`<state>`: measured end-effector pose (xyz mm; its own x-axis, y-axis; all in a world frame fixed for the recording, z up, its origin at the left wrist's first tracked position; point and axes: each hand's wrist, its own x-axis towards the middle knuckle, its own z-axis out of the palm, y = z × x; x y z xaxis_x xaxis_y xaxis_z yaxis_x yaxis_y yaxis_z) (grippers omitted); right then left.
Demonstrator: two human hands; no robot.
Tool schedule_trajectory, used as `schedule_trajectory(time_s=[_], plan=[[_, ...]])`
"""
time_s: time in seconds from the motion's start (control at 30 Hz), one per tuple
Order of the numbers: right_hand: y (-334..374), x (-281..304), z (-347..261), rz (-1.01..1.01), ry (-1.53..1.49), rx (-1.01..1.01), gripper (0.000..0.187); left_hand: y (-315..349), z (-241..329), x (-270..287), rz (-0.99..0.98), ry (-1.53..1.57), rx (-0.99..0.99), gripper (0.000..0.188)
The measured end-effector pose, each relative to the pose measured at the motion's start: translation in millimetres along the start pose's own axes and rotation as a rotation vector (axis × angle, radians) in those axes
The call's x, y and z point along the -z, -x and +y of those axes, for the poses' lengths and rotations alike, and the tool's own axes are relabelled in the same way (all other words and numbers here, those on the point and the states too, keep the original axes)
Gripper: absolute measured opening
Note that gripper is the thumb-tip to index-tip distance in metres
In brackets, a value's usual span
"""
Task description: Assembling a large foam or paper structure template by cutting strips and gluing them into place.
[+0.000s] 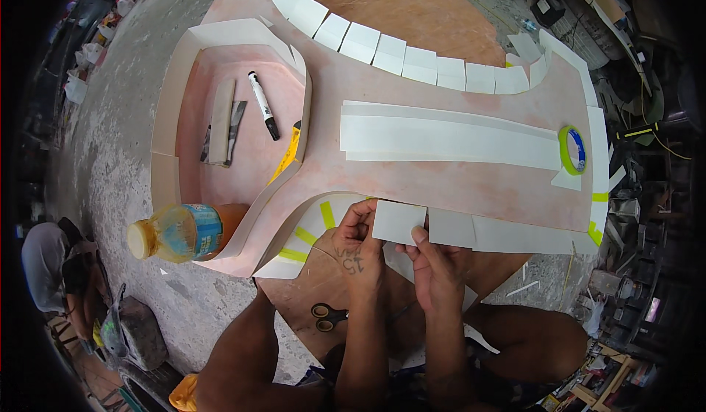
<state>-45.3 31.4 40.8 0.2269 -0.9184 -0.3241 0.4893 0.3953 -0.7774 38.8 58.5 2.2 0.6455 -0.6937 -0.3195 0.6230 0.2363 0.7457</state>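
Pinching the left edge of a white card (397, 221), the left hand (359, 254) sits at the near edge of the pinkish panel (323, 136). The card is plain, flat and nearly square, with straight edges, and is held about midway along that near edge. The right hand (435, 271) pinches its lower right corner, thumb uppermost. A green tape roll (565, 151) lies near the panel's right edge.

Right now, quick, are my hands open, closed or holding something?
Left hand: closed, holding the white card at its left edge.
Right hand: closed, pinching the same white card near its lower right corner.
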Motion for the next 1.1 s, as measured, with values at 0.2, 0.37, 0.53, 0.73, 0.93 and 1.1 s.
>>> schedule_trajectory(time_s=[0.2,0.37,0.53,0.73,0.93,1.1], plan=[[-0.3,-0.3,1.3,0.005,-0.014,-0.009,0.02,-2.7,-6.5,6.0,0.023,-0.027,-0.011,0.015],[-1.2,3.2,1.8,-0.03,-0.006,0.006,0.022,-1.9,-5.4,5.1,0.017,-0.012,-0.005,0.017],[-1.6,4.6,2.4,-0.039,0.0,0.016,0.024,-1.1,-0.8,-0.4,0.028,-0.015,-0.005,0.017],[-1.9,4.6,2.2,-0.032,0.003,0.024,0.024,-2.2,-5.1,6.2,0.028,-0.049,0.016,0.016],[-0.5,3.3,0.4,-0.033,-0.003,0.023,0.024,-1.4,-4.1,0.7,0.042,-0.036,0.013,0.015],[-1.3,5.6,1.7,-0.062,-0.01,0.015,0.019,-2.6,-3.8,-2.2,0.058,-0.037,-0.035,0.015]])
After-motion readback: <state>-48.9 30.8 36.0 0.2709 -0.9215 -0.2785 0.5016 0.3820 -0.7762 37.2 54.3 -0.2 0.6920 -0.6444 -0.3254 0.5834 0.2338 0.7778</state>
